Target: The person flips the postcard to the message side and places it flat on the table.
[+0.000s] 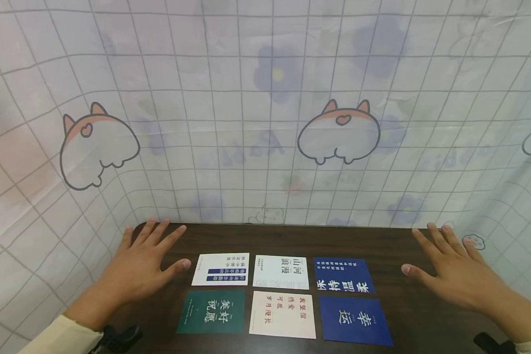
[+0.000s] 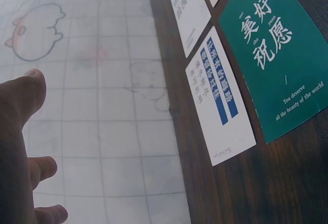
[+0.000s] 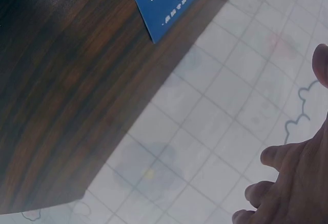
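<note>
Six cards would be too exact a tally, so several printed cards lie flat in two rows. The back row has a white card with blue bars (image 1: 220,269), a white card with dark characters (image 1: 281,272) and a blue card with white writing (image 1: 343,275). In front of them are a green card (image 1: 211,311), a pale pink card (image 1: 282,314) and a dark blue card (image 1: 356,320). My left hand (image 1: 141,265), fingers spread, is left of the cards and holds nothing. To their right, my right hand (image 1: 453,270) is likewise spread and bare.
The cards lie on a dark wood-grain table (image 1: 274,239). A white gridded curtain (image 1: 265,162) with cartoon animals and flowers hangs behind it and along both sides. Each wrist wears a dark strap.
</note>
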